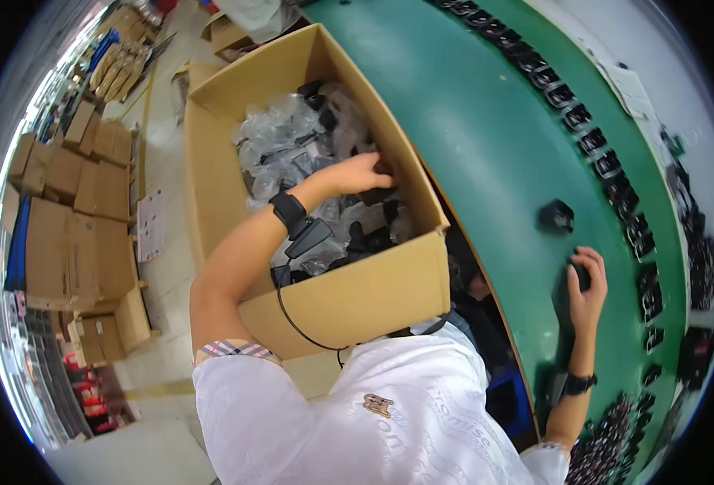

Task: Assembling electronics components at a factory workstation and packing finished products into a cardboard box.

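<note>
My left hand [360,174] reaches down into a large open cardboard box [341,299], by its right wall. Its fingers curl over a dark brown-black part [377,195], partly hidden by the hand. Around it in the box lie crumpled clear plastic bags [276,129] and other black pieces. Over on the green table [454,121], my right hand [587,293] has its thumb and fingers around a small black part [581,277], mostly covered by the hand. Just beyond that hand sits a separate black faceted part [557,217].
A long curved row of black parts [591,141] runs along the table's far right side. Many small dark pieces [612,436] are heaped at the lower right. Stacked cartons [74,250] stand on the floor at left. A cable [292,323] hangs from my left wrist band.
</note>
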Available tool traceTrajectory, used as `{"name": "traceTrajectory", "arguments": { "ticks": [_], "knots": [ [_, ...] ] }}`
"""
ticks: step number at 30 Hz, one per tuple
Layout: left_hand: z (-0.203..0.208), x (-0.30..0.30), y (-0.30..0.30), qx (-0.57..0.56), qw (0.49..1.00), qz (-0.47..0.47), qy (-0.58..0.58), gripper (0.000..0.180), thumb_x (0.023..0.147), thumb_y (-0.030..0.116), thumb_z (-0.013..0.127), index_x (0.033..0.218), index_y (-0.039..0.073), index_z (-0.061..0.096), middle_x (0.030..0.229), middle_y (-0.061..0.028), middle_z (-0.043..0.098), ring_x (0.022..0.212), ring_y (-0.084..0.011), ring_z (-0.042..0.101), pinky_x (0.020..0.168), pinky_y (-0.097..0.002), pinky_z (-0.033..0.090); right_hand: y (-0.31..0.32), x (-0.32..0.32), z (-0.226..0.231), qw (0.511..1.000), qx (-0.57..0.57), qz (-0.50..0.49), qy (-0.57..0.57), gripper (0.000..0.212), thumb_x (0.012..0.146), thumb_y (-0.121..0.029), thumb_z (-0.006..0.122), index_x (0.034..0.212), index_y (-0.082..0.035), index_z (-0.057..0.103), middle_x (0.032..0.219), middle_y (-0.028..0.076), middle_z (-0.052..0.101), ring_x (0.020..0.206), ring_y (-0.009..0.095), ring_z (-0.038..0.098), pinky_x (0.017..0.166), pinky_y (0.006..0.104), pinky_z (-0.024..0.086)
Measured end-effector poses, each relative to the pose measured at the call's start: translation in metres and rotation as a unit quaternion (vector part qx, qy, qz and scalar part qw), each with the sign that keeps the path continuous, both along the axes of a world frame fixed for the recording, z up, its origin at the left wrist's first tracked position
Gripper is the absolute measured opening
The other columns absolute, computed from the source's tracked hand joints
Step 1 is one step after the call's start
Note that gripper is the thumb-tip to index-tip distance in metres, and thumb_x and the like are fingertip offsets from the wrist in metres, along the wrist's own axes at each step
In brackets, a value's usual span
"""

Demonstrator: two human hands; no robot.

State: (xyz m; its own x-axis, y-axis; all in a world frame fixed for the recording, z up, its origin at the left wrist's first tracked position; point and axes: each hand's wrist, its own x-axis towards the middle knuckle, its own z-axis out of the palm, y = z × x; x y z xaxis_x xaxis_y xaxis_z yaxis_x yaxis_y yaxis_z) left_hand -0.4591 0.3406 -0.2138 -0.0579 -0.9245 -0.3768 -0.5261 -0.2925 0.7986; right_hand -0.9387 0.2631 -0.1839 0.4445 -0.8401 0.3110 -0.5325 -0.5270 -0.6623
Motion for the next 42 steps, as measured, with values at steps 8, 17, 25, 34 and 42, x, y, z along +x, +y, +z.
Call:
{"name": "traceTrajectory", "arguments": {
  "ticks": [8, 17, 25, 34, 42],
  "knots": [
    [0.099, -0.042, 0.065, -0.022, 0.998, -0.007, -0.052, 0.041, 0.098, 0.031, 0.054, 0.124, -0.001, 0.053, 0.119, -0.0132, 0.062, 0.111, -0.0194, 0.057, 0.094, -0.0313, 0.045, -0.009, 0.002, -0.009, 0.997, -0.064, 0.034, -0.03, 0.015, 0.081, -0.011, 0.065, 0.092, -0.001, 0.061, 0.108, 0.014, 0.062, 0.104, 0.03, 0.059, 0.093, 0.0355, 0.045],
    [0.102, -0.101, 0.155, -0.062, 0.952, -0.032, -0.297, 0.071, 0.075, 0.027, 0.077, 0.134, 0.008, 0.043, 0.111, -0.0226, 0.064, 0.099, -0.0375, 0.064, 0.082, -0.0386, 0.051, 0.003, -0.018, -0.01, 0.999, -0.013, -0.009, -0.047, 0.018, 0.08, -0.011, 0.065, 0.096, -0.002, 0.064, 0.111, 0.011, 0.062, 0.1, 0.029, 0.06, 0.089, 0.0346, 0.046],
    [0.093, -0.076, 0.159, -0.011, 0.947, 0.033, -0.32, 0.038, 0.071, 0.028, 0.082, 0.094, 0.0, 0.068, 0.079, -0.0172, 0.07, 0.075, -0.0327, 0.07, 0.063, -0.036, 0.054, 0.002, -0.011, -0.012, 0.996, -0.073, -0.045, -0.035, 0.015, 0.076, -0.008, 0.067, 0.09, -0.005, 0.062, 0.106, 0.008, 0.061, 0.099, 0.03, 0.056, 0.086, 0.0378, 0.046],
    [0.085, -0.053, 0.172, 0.061, 0.935, 0.031, -0.347, 0.033, 0.073, 0.031, 0.081, 0.081, 0.002, 0.068, 0.07, -0.0188, 0.065, 0.065, -0.036, 0.065, 0.057, -0.039, 0.051, 0.013, -0.001, -0.001, 0.996, 0.026, -0.074, -0.032, 0.02, 0.073, -0.002, 0.068, 0.091, -0.004, 0.06, 0.107, 0.013, 0.056, 0.1, 0.032, 0.054, 0.085, 0.0399, 0.047],
    [0.087, -0.052, 0.182, 0.075, 0.918, -0.011, -0.39, 0.03, 0.074, 0.031, 0.08, 0.078, 0.004, 0.067, 0.065, -0.0166, 0.062, 0.06, -0.0357, 0.062, 0.055, -0.0395, 0.05, 0.02, 0.003, 0.008, 0.993, 0.084, -0.085, 0.007, 0.021, 0.073, -0.002, 0.068, 0.093, -0.005, 0.061, 0.116, 0.013, 0.053, 0.101, 0.034, 0.052, 0.084, 0.041, 0.046]
  ]
}}
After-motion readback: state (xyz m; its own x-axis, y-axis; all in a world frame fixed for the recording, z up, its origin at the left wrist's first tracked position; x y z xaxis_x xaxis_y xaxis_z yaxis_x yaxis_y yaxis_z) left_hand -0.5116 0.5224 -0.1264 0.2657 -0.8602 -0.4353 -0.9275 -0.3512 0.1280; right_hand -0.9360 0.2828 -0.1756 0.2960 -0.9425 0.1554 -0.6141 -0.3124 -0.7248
